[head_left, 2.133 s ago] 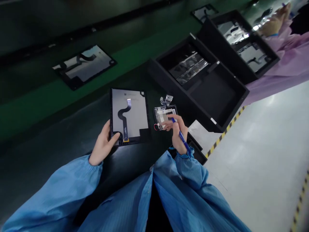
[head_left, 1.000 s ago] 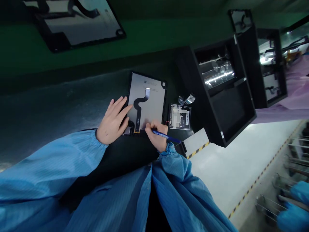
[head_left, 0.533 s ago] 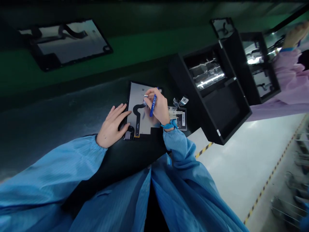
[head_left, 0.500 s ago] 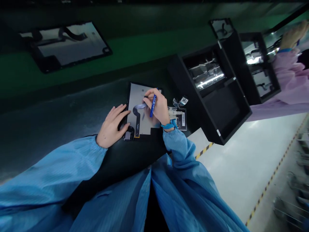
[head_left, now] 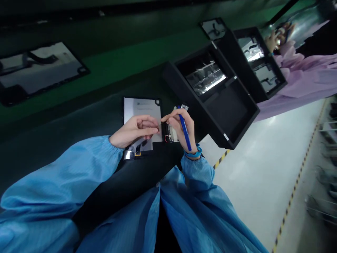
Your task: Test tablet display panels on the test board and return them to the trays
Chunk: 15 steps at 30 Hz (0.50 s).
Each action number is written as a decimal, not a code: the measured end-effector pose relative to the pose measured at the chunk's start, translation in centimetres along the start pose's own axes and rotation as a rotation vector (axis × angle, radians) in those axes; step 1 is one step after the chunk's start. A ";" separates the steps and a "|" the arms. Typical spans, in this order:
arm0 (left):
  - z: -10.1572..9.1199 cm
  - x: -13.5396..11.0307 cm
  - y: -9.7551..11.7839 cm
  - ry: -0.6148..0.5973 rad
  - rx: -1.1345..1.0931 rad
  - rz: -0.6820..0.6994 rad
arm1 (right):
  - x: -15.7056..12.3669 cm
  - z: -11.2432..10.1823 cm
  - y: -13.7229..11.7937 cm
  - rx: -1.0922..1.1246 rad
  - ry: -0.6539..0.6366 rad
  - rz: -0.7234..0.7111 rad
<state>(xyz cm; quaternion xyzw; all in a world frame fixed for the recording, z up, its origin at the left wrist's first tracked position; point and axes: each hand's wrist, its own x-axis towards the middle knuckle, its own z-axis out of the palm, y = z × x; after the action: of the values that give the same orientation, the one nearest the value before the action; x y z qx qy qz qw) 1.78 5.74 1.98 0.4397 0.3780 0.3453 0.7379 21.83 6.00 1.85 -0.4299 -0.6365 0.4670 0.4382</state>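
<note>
A grey display panel point(head_left: 142, 109) in a black frame lies on the dark bench. My left hand point(head_left: 135, 129) rests over its lower half with the fingers curled and pressed together; what they pinch is hidden. The black flex cable point(head_left: 137, 149) shows only at the panel's near edge, below that hand. My right hand point(head_left: 179, 126) grips a blue pen point(head_left: 184, 133) along the palm, and its fingertips meet those of my left hand. A small circuit module point(head_left: 170, 134) with a red wire lies under my right hand, beside the panel.
A black two-compartment bin point(head_left: 231, 112) holding shiny parts stands right of the module, with a second bin point(head_left: 273, 82) behind it. Another panel point(head_left: 34, 72) lies on the green belt at the far left. A co-worker's pink sleeve point(head_left: 302, 79) is at the right. Below it is white floor with striped tape point(head_left: 222, 159).
My right hand has come off the flex cable on the panel to its right edge. My left hand slid from the panel's left side onto it and curled its fingers. The view shifted.
</note>
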 end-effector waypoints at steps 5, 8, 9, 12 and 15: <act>1.2 0.5 -2.0 0.265 0.575 0.210 | -2.1 -2.3 4.9 -0.525 0.050 -0.079; 2.2 1.1 -3.1 0.351 0.894 0.311 | -3.5 -2.1 6.5 -0.589 -0.001 -0.108; 2.5 1.2 -3.5 0.352 0.947 0.322 | -4.0 -1.9 6.6 -0.587 0.008 -0.104; 2.9 1.5 -4.5 0.329 0.995 0.343 | -5.0 -1.4 6.6 -0.542 0.044 -0.088; 3.0 1.5 -5.2 0.320 1.003 0.367 | -5.4 -1.4 6.5 -0.482 0.085 -0.070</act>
<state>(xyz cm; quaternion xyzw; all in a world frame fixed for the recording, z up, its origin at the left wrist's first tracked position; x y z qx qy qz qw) 5.99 3.92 -2.17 0.7377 0.5206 0.3083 0.2996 25.35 2.42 -5.03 -0.5190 -0.7249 0.2678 0.3654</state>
